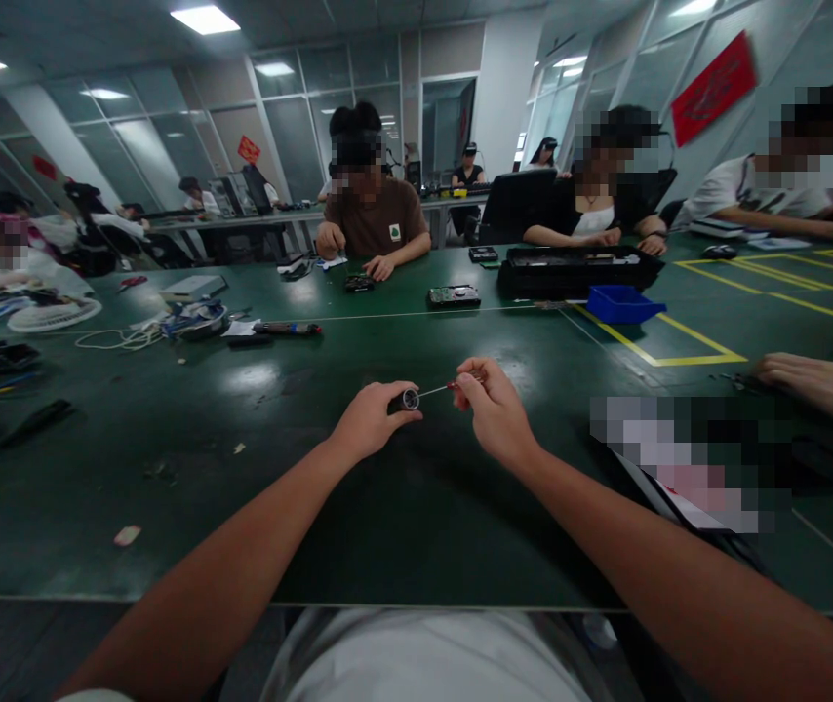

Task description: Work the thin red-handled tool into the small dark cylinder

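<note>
In the head view my left hand [373, 419] grips a small black cylindrical part [410, 399], its round silvery end turned toward my right hand. My right hand [494, 409] is closed around the red handle of a thin screwdriver [434, 391]. The screwdriver's shaft points left, and its tip meets or nearly meets the round end of the part; contact is too small to confirm. Both hands are held above the green tabletop [402, 526]. The inside of the black part is too dark to make out.
A blue bin [622, 304] stands at the right near a long black casing [581, 273]. A hard drive [455, 295] lies ahead. At the left are a screwdriver [40, 419] and bundled cables [193, 317]. Another person's hand [818, 380] rests at the right; co-workers sit opposite.
</note>
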Tool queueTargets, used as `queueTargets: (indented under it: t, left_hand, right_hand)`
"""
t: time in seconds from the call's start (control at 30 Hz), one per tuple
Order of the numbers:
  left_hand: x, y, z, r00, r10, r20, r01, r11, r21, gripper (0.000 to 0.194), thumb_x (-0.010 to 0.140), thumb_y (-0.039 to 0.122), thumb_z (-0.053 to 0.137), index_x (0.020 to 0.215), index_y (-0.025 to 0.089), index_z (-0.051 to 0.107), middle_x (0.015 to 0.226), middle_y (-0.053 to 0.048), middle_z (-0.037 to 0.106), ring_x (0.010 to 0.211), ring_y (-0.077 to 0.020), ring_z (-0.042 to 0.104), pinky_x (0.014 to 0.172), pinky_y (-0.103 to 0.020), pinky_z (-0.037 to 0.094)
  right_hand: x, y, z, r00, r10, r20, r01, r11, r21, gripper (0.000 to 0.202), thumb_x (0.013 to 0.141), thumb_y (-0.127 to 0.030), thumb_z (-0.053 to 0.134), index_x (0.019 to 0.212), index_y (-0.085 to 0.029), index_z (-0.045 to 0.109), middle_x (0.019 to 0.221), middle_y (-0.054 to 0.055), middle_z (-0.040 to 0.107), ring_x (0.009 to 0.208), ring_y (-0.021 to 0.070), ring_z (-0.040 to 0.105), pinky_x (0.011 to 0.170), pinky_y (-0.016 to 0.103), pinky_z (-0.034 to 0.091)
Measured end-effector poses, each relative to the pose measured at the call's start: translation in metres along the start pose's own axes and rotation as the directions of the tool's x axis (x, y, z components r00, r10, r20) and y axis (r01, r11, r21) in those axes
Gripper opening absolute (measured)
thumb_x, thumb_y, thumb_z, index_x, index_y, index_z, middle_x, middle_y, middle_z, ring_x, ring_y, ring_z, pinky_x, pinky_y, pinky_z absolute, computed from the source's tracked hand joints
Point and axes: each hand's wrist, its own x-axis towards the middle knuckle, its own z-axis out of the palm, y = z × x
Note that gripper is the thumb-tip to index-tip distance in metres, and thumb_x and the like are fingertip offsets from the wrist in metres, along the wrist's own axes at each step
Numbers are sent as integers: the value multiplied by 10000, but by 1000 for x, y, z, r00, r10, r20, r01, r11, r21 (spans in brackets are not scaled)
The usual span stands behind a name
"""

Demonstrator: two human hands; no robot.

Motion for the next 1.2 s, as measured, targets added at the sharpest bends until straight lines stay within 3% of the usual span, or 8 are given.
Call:
queueTargets:
  t: [0.2,0.43,0.67,0.77,0.87,1.0,1.1,1.2]
  left_hand:
    - [-1,0,1,1000,8,18,-8,1000,-4,364,855,381,748,1197,270,691,1129,-24,724,1006,-248,623,865,-368,460]
    - [-1,-1,0,1000,-10,-30,10,1000,-16,349,866,413,730,1189,288,689,1115,-22,723,984,-245,633,858,-367,466]
    - [0,-3,1,1000,4,-11,-4,1000,-24,372,865,404,733,1209,272,681,1132,-27,722,1016,-244,630,884,-372,460]
    - [0,-1,0,999,-4,-32,4,1000,-21,356,872,424,720,1194,276,685,1142,-26,722,1007,-244,633,875,-371,464]
    - [-1,1,-2,999,0,-41,-1,1000,-11,351,877,433,712,1187,270,684,1145,-30,719,993,-243,634,867,-372,470]
    - [0,2,-4,993,117,-28,-115,992,56,405,899,412,692,1270,257,641,1164,-51,703,1049,-242,607,951,-399,455]
    - [2,1,-5,983,183,-22,-176,967,184,395,917,387,673,1290,261,630,1174,-63,694,1126,-255,581,1110,-495,341]
    - [5,-1,-4,988,151,-14,-143,958,250,389,915,387,676,1284,273,635,1173,-67,692,1138,-267,578,1163,-562,250]
  right_hand:
    - [-1,-3,-2,1000,6,0,-6,991,-131,273,984,-463,471,849,-241,555,652,-31,539,592,155,516,591,318,412]
    - [1,3,-1,999,-46,-5,46,998,-39,151,952,-351,494,1056,-246,523,799,-9,603,738,177,589,711,342,470]
    - [1,-1,-4,1000,-3,17,6,987,-160,293,999,-457,435,932,-235,614,687,-22,555,608,155,519,598,317,419]
    - [3,0,-3,1000,-5,-18,3,997,-79,194,958,-392,502,1037,-241,595,750,-17,606,670,163,562,653,321,456]
    - [6,3,-1,998,24,-57,-21,998,57,191,896,-410,591,967,-233,584,809,7,649,727,169,606,715,337,502]
    - [14,12,-1,970,229,-79,-199,939,280,283,863,-514,609,869,-231,596,756,17,628,673,175,611,703,369,560]
    - [19,20,-6,922,385,-34,-351,871,343,310,872,-538,576,788,-240,564,630,2,555,558,171,557,625,376,578]
    - [21,23,-7,933,346,-97,-303,904,302,288,863,-525,597,816,-243,570,690,8,588,595,166,575,609,348,574]
